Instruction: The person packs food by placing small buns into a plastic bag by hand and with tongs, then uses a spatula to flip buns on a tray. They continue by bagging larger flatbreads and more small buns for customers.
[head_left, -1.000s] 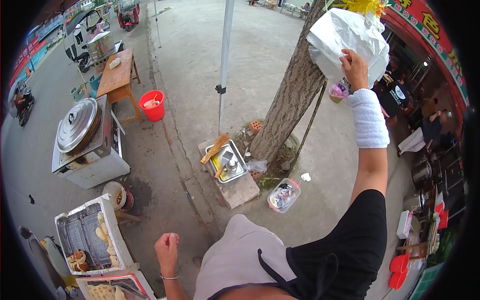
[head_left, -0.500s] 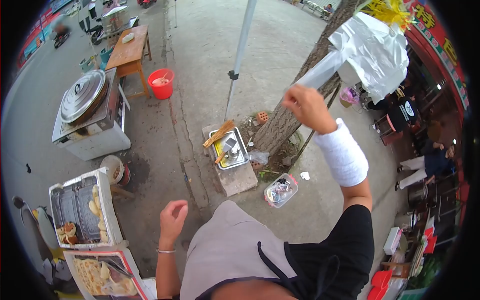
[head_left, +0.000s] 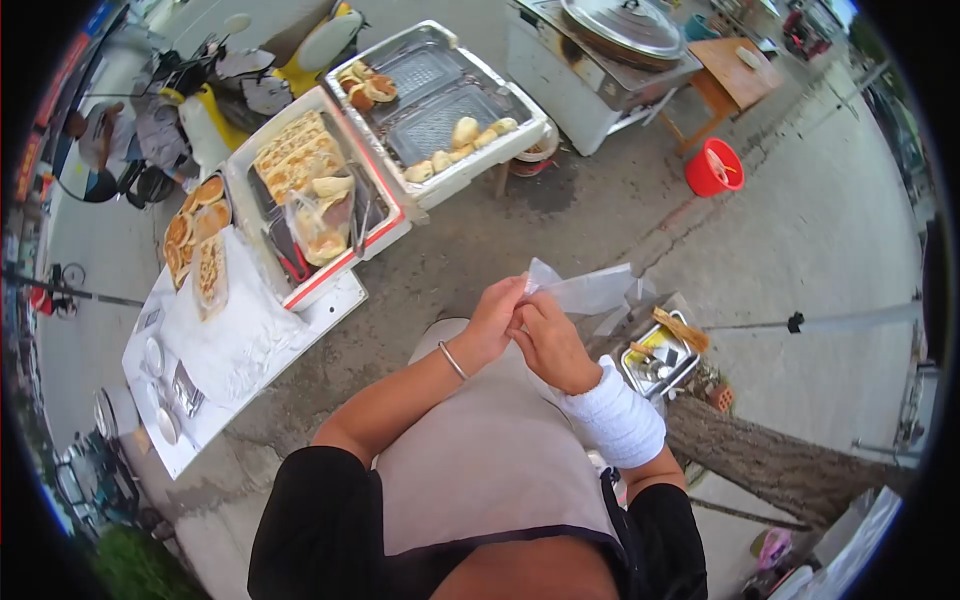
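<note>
Both hands meet in front of my body, at the middle of the view. My left hand (head_left: 497,318), with a silver bangle on its wrist, pinches the end of a clear plastic bag (head_left: 590,290). Beside it, touching, my right hand (head_left: 552,340) has its fingers closed on the same bag end; a white towel (head_left: 617,415) is wrapped round that forearm. The bag trails off to the right, thin and flat. Its gripped end is partly hidden by the fingers.
At upper left stand a white foam box (head_left: 408,215) of flatbreads and another box (head_left: 540,120) with buns. A white table (head_left: 240,330) is at left. Beyond are a stove (head_left: 560,80), a red bucket (head_left: 715,168), a metal tray (head_left: 640,385) and a tree trunk (head_left: 770,455). A person (head_left: 105,140) is at far left.
The view has turned left toward the food boxes. My right hand has come down from the hanging bags with a plastic bag, and my left hand has joined it there.
</note>
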